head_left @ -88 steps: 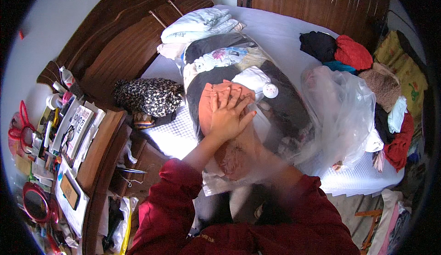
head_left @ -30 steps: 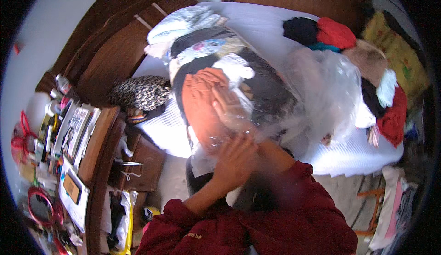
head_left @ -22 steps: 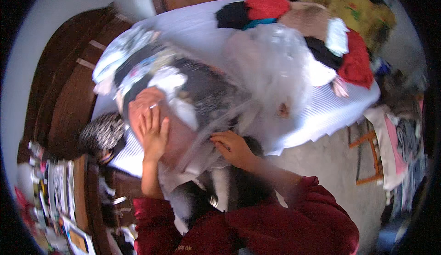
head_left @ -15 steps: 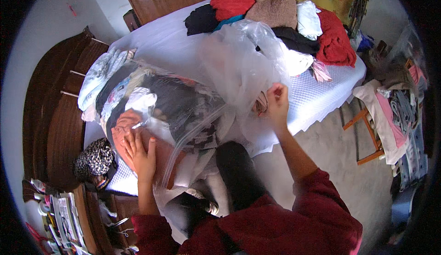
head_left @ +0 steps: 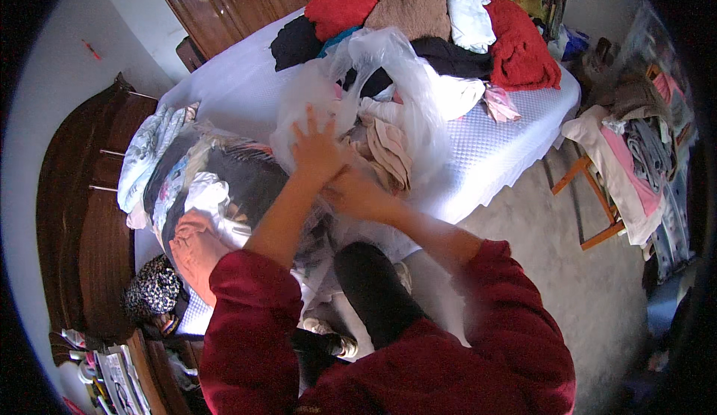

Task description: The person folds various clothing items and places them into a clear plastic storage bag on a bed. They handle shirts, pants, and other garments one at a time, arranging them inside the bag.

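Note:
A clear plastic bag [head_left: 427, 127] lies open on the bed, with folded beige and pink clothes [head_left: 388, 153] inside its mouth. My left hand [head_left: 317, 146] is spread open against the bag's left side. Close below it, my right hand [head_left: 362, 193] crosses to my left wrist with curled fingers. Those fingertips are partly hidden, and what they grip cannot be made out. Left of both hands sits a big transparent storage bag [head_left: 258, 165] packed with clothes. An orange garment [head_left: 196, 243] and a white one [head_left: 209, 194] show in it.
Along the bed's far side lie a red garment [head_left: 341, 10], a brown fleece [head_left: 411, 15], a white cloth [head_left: 470, 19] and a red knit [head_left: 520, 45]. A dark headboard [head_left: 78, 213] stands left. At right, a wooden-framed rack [head_left: 590, 191] carries clothes.
My left hand has left the storage bag with the orange garment and moved up and right to the plastic bag. My right hand has come left and down to my left wrist. The bag's contents now show.

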Demonstrator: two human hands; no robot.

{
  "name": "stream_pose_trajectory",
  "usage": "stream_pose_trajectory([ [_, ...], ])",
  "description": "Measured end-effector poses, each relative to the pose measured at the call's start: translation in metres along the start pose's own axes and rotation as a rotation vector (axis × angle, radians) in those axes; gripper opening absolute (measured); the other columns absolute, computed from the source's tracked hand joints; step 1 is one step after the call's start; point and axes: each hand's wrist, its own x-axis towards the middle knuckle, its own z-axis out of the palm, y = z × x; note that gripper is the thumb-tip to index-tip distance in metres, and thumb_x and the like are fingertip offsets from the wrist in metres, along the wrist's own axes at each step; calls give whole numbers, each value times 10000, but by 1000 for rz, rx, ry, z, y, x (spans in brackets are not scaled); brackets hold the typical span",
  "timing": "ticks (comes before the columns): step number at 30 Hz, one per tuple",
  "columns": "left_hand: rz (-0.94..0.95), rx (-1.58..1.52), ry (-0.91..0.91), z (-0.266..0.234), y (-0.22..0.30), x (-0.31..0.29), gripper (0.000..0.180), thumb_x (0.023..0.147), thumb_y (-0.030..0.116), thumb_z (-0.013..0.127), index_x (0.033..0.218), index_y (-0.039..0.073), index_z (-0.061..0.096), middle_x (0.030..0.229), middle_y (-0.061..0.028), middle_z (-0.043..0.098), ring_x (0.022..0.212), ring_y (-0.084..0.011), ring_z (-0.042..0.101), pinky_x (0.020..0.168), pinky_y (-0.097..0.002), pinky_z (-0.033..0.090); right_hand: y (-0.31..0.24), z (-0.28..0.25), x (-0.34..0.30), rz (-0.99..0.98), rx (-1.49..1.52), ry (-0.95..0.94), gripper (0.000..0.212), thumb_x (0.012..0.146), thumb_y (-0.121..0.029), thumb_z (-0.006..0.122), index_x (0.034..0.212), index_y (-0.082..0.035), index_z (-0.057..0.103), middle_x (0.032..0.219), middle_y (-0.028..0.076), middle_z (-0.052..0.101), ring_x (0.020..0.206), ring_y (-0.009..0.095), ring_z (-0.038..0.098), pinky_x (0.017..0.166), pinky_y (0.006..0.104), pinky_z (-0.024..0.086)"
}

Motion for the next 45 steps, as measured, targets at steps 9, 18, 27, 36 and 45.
stream_pose_trajectory([
  [9,-224,183,128,-13,-108,91,401,896,161,546,1295,127,561,1241,-255,596,1112,-444,601,859,-543,531,153,-39,55,322,-320,-157,318,885,-243,613,1102,-17,666,1023,237,676,1001,406,626,888,490,491],
  [18,-126,81,256,-52,-138,94,207,830,89,581,1023,82,657,890,-248,704,857,-425,703,760,-517,574,215,98,172,440,-415,166,715,822,-440,696,1297,56,495,1193,277,613,1135,425,589,973,485,471],
  [27,-96,65,211,-42,-149,101,270,818,94,602,1086,102,636,883,-251,701,855,-441,697,747,-527,573,220,139,187,317,-507,140,601,864,-374,657,1283,35,516,1212,242,604,1118,394,595,927,497,488],
  [36,-117,58,172,-39,-145,100,366,782,127,711,1140,174,649,880,-231,702,844,-423,692,750,-506,572,258,122,224,617,-576,307,481,859,-312,658,1202,11,567,1110,213,638,1018,357,628,869,471,513],
  [45,-40,66,105,-32,-140,74,251,816,90,592,1064,105,635,845,-212,704,812,-420,700,717,-524,570,271,131,237,630,-359,147,362,853,-251,659,1122,-12,618,1007,183,672,919,321,661,810,444,539],
])
